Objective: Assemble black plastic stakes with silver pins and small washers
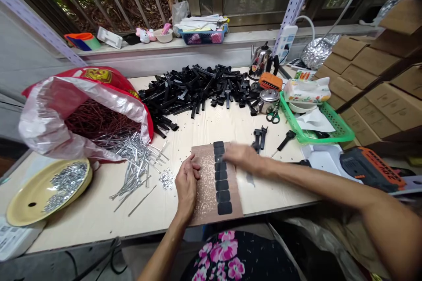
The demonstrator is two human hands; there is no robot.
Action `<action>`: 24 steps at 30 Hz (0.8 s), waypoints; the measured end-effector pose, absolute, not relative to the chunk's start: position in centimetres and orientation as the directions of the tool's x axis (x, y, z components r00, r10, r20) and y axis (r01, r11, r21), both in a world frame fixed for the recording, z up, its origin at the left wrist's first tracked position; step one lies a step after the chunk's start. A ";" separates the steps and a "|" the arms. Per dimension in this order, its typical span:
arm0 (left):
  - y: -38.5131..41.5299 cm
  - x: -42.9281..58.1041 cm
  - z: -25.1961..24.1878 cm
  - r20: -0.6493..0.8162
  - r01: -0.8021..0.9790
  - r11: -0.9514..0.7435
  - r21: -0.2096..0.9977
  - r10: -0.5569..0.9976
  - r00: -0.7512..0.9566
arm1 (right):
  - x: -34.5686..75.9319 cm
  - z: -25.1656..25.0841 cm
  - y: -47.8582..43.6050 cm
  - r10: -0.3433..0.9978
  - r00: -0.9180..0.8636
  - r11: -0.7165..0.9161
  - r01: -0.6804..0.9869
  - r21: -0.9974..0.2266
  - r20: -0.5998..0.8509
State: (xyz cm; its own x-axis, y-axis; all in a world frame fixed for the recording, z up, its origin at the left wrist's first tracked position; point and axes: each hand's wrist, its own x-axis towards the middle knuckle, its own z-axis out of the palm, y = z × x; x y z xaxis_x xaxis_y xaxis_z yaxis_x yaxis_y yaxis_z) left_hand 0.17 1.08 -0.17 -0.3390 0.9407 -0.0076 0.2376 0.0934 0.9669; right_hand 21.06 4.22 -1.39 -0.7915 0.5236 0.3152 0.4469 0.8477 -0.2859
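A brown board lies at the table's front edge with a column of several black pads along its right side. My left hand rests on the board's left part, fingers curled together at its edge. My right hand is smeared by motion at the board's upper right corner, next to the top pads; I cannot make out its fingers. A small black plastic piece lies just beyond my right hand.
A heap of black plastic parts fills the table's far middle. A red-and-white bag spills metal pins at left, near a yellow dish of small metal bits. A green basket, scissors, a kettle and an orange power tool sit right.
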 end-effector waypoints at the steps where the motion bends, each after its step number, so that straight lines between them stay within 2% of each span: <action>1: 1.1 0.2 -0.2 -0.009 0.233 0.093 0.968 0.941 -0.338 | 21.1 -1.4 4.1 0.540 -0.781 0.837 0.461 -0.295 0.313; 8: 1.2 0.4 0.1 -0.008 0.223 0.093 0.970 0.935 -0.355 | 20.9 -0.6 3.4 0.584 -0.761 0.798 0.473 -0.374 0.283; 11: 1.1 0.5 0.3 -0.024 0.198 0.103 0.975 0.930 -0.367 | 21.6 0.3 3.0 0.610 -0.742 0.782 0.510 -0.358 0.277; 14: 1.2 0.3 0.2 -0.035 0.194 0.114 0.974 0.928 -0.371 | 24.4 1.5 3.0 0.702 -0.660 0.711 0.629 -0.315 0.267; 16: 1.4 0.0 0.0 -0.034 0.204 0.112 0.973 0.935 -0.352 | 27.2 2.1 3.1 0.796 -0.558 0.605 0.750 -0.268 0.236; 19: 1.6 -0.2 -0.3 -0.026 0.226 0.103 0.969 0.947 -0.321 | 31.6 3.0 3.2 0.879 -0.462 0.474 0.874 -0.109 0.117; 21: 1.6 -0.2 -0.2 -0.018 0.233 0.095 0.968 0.950 -0.313 | 33.6 3.4 3.2 0.884 -0.468 0.468 0.884 -0.004 0.011; 24: 1.5 0.0 0.1 -0.009 0.233 0.087 0.969 0.948 -0.318 | 34.8 3.3 3.1 0.836 -0.532 0.543 0.837 0.064 -0.132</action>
State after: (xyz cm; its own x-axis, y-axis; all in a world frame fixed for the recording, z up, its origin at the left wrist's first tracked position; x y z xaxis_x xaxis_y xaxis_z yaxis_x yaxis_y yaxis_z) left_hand -0.04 1.52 0.08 -0.3176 0.9482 -0.0089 0.2329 0.0871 0.9686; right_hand 34.79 3.07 3.29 -0.5322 0.8362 -0.1323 0.8372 0.5430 0.0643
